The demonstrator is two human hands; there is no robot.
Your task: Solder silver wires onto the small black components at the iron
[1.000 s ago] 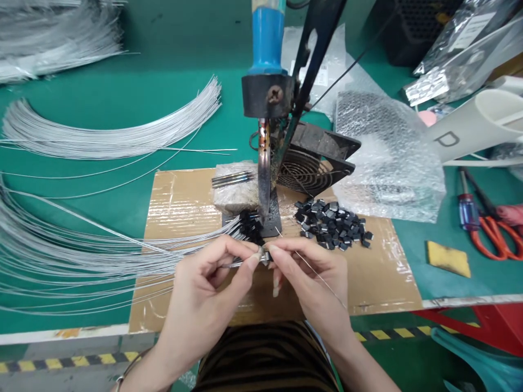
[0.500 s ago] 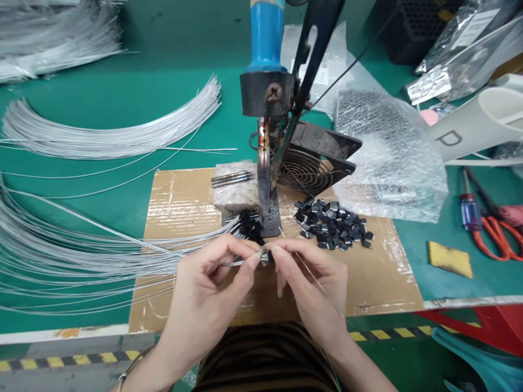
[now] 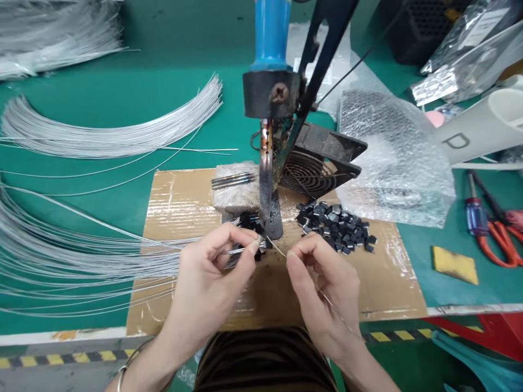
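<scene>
My left hand [image 3: 216, 267] is closed, thumb and forefinger pinching the end of a grey wire [image 3: 233, 251]. A small piece with a metallic and black look shows at those fingertips, too small to make out fully. Between the thumb and fingers of my right hand [image 3: 324, 283] is a thin strand of solder wire [image 3: 277, 246]; its free end points up and left, close to my left fingertips. A blue-handled soldering iron [image 3: 265, 185] stands clamped upright, its tip just above them. Behind my left hand, wires with black ends [image 3: 249, 222] lie together.
A pile of small black components [image 3: 335, 226] lies on the cardboard [image 3: 384, 277]. A fan [image 3: 318, 160] stands behind it. Grey wire bundles [image 3: 114, 139] spread at left. Bubble wrap [image 3: 392, 158], a yellow sponge [image 3: 455, 265], a screwdriver [image 3: 476, 215] and orange-handled scissors [image 3: 500, 245] are at right.
My right hand has drawn away to the right and slightly down from my left fingertips, with the solder wire still in it. My left hand has stayed nearly in place.
</scene>
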